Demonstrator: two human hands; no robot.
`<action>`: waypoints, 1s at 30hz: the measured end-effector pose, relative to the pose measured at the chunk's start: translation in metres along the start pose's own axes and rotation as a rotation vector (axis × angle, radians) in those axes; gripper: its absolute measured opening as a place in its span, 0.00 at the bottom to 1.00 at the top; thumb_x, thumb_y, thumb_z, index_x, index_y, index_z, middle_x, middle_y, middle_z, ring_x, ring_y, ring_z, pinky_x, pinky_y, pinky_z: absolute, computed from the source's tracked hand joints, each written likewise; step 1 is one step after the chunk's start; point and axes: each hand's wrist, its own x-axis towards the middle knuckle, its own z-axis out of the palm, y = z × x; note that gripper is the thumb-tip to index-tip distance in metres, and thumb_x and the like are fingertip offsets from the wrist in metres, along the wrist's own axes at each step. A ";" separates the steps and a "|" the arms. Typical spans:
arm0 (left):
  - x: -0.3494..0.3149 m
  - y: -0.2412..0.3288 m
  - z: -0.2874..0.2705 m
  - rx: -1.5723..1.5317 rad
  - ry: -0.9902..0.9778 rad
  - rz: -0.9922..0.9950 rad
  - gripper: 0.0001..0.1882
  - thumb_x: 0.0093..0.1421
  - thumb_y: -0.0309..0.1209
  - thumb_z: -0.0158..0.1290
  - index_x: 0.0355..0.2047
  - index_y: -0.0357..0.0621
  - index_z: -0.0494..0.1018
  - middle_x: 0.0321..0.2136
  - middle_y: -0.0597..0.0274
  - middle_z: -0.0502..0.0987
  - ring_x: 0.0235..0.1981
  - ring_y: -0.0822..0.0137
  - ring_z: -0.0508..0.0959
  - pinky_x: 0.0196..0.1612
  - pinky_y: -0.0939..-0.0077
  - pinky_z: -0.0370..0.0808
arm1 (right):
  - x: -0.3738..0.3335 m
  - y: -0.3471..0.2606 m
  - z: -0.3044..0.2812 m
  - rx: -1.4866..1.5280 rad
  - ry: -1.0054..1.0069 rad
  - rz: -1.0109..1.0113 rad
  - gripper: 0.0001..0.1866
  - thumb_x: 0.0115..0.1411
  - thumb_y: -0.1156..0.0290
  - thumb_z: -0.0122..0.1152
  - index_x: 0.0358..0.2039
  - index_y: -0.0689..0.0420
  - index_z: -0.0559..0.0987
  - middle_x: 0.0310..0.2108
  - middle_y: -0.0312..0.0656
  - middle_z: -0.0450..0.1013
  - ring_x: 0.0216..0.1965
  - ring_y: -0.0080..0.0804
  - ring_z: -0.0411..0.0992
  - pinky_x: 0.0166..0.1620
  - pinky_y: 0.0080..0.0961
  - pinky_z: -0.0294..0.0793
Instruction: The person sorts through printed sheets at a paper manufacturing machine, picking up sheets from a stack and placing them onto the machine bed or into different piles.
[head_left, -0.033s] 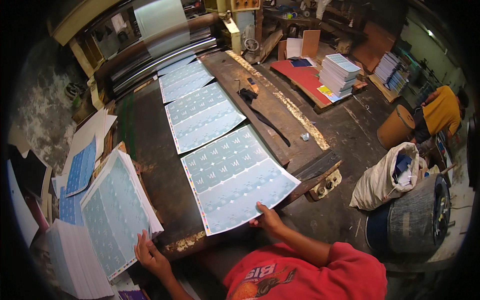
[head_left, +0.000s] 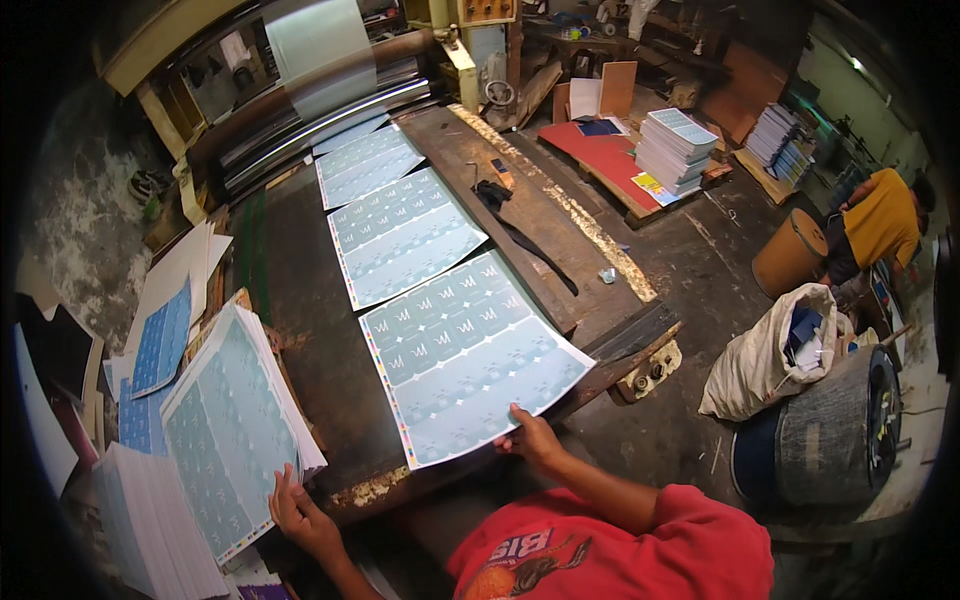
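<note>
A large printed sheet point(head_left: 455, 325), pale green and blue with a colour strip down its left edge, lies at the near end of the machine's long table. My right hand point(head_left: 530, 440) pinches its near edge, thumb on top and the other fingers underneath. At the left, my left hand point(head_left: 300, 512) is open, fingers stretched out against the lower right edge of a leaning stack of similar sheets point(head_left: 235, 420). Beyond the near sheet, a second printed sheet point(head_left: 405, 240) and a third sheet point(head_left: 370, 165) trail back to the metal rollers point(head_left: 330, 115).
A thick paper pile point(head_left: 155, 520) stands at the lower left beside blue printed sheets point(head_left: 165, 340). On the table's right side lies a black strap point(head_left: 535, 250). Rightward are a white sack point(head_left: 775, 350), a dark drum point(head_left: 825, 430), a stacked-paper pallet point(head_left: 600, 165) and a person in yellow point(head_left: 880, 225).
</note>
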 end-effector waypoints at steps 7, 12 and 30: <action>0.008 -0.035 -0.003 -0.683 0.179 -0.523 0.27 0.71 0.43 0.45 0.54 0.28 0.70 0.56 0.46 0.72 0.59 0.56 0.69 0.67 0.63 0.56 | 0.012 0.009 0.022 0.014 0.038 -0.255 0.21 0.71 0.57 0.47 0.58 0.52 0.63 0.38 0.43 0.76 0.28 0.24 0.73 0.39 0.30 0.79; 0.011 -0.018 -0.011 -0.744 0.367 -0.578 0.29 0.71 0.44 0.45 0.54 0.22 0.69 0.55 0.42 0.72 0.55 0.55 0.71 0.67 0.63 0.57 | 0.000 0.005 0.034 0.050 0.168 -0.300 0.32 0.70 0.58 0.48 0.70 0.50 0.52 0.47 0.43 0.75 0.34 0.25 0.75 0.39 0.29 0.78; 0.037 0.094 -0.077 -0.618 0.038 0.437 0.27 0.65 0.52 0.51 0.49 0.40 0.75 0.52 0.44 0.75 0.59 0.46 0.71 0.66 0.43 0.57 | -0.028 -0.010 0.012 -0.079 -0.179 -0.067 0.19 0.63 0.63 0.59 0.49 0.62 0.70 0.33 0.39 0.72 0.26 0.26 0.70 0.30 0.24 0.74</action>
